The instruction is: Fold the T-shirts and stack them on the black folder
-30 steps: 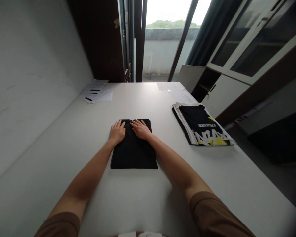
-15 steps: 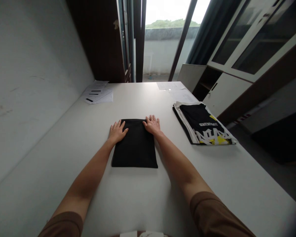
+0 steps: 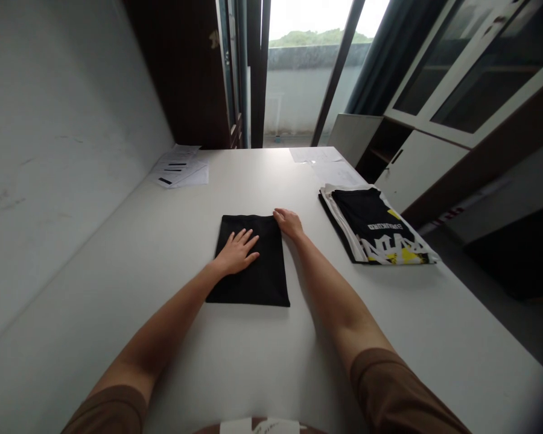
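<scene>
Folded black cloth (image 3: 260, 278) lies flat on the surface (image 3: 131, 259), under the left hand and just left of the right hand. Roughly rectangular; long axis looks to run fore-aft, away from the person, though the steep view makes that a judgement. Narrow far edge sits a bit beyond the left hand's fingertips, wider-looking near edge is on the body side of both hands. No print or collar shows, so can't call which end is the top or which face is up. Left hand (image 3: 238, 252): palm down, fingers spread wide, resting on the cloth left of its middle, gripping nothing. Right hand (image 3: 289, 223): narrower, fingers bent at the far right corner; can't tell if it pinches fabric or only touches it. Step in hand reads as flattening and squaring the folded piece, close to done: outline near straight, top mostly smooth. Next move would call for light pressure from the left hand while the right lines up that corner; a hard pull could skew the layers. Further out: printed folded garments (image 3: 382, 229) well right of the right hand, loose papers (image 3: 181, 169) far beyond the left hand.
</scene>
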### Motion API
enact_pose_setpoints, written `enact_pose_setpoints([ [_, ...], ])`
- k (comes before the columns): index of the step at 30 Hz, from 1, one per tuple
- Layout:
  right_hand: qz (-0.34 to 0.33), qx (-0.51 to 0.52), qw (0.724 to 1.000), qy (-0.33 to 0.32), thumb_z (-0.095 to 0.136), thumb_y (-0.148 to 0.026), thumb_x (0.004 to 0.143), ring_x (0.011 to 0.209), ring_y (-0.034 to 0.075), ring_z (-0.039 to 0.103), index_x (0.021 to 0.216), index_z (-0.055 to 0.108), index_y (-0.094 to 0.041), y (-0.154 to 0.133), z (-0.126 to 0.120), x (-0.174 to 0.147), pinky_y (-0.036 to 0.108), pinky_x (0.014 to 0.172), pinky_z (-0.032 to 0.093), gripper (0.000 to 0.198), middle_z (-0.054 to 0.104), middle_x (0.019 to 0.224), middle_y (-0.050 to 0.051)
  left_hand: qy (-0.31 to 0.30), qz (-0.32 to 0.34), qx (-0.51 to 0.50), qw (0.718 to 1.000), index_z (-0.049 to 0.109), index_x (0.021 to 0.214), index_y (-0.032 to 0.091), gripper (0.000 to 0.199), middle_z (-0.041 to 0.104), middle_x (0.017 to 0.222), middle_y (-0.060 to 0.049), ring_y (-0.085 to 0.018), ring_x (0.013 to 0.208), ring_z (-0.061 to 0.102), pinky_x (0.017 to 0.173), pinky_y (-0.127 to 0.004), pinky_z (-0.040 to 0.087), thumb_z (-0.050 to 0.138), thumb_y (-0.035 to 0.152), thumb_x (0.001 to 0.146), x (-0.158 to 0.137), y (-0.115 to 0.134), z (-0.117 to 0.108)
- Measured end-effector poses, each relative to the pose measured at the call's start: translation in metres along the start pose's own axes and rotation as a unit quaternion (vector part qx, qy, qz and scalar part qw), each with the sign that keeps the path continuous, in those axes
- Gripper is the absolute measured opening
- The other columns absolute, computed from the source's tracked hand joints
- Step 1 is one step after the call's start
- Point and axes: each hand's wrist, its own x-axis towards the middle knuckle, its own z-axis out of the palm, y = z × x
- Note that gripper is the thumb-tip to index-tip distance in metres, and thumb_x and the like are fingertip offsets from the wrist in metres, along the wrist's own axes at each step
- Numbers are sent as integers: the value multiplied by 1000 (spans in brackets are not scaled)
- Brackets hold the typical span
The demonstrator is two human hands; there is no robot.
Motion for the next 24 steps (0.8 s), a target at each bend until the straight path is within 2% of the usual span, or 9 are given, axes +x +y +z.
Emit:
enact_pose_setpoints([
  [2,-42,29,998,-38,41,-40,107,129,21,59,133,68,-23,8,-6,2,33,112,40,41,68,135,5,-10,33,-7,999,38,160,25,64,23,171,-8,-31,158,17,127,-57,14,37,57,104,-5,13,-1],
  [4,-68,30,996,-57,50,-38,103,134,21,55,129,70,-23,14,-11,3,34,114,38,36,66,139,5,-24,73,-13,997,39,159,28,65,23,171,-8,-31,159,16,127,-57,14,39,60,103,-10,27,-3],
  [7,-88,8,995,-53,64,-37,95,139,24,48,125,72,-22,19,-12,2,38,118,34,34,61,144,7,-51,117,-21,992,37,160,30,68,24,171,-8,-32,158,18,127,-57,13,42,62,101,-18,49,-5],
  [12,-76,-7,997,-30,63,-34,96,130,23,55,117,71,-22,18,-6,0,38,112,39,25,65,137,8,-36,164,-16,986,32,162,24,74,23,170,-12,-33,158,17,126,-59,10,44,63,100,-27,81,0],
  [18,-107,-15,994,19,62,-36,98,117,25,59,104,69,-23,18,-1,-1,37,104,43,16,71,119,7,-5,193,-12,981,36,159,21,68,28,169,-12,-31,157,21,127,-55,12,39,60,103,-31,99,2],
  [24,-103,-40,994,16,55,-33,101,113,26,59,105,69,-23,13,0,-2,38,101,44,17,71,116,8,-40,279,-45,958,27,163,15,71,27,169,-12,-28,159,17,128,-52,8,33,58,106,-47,112,0],
])
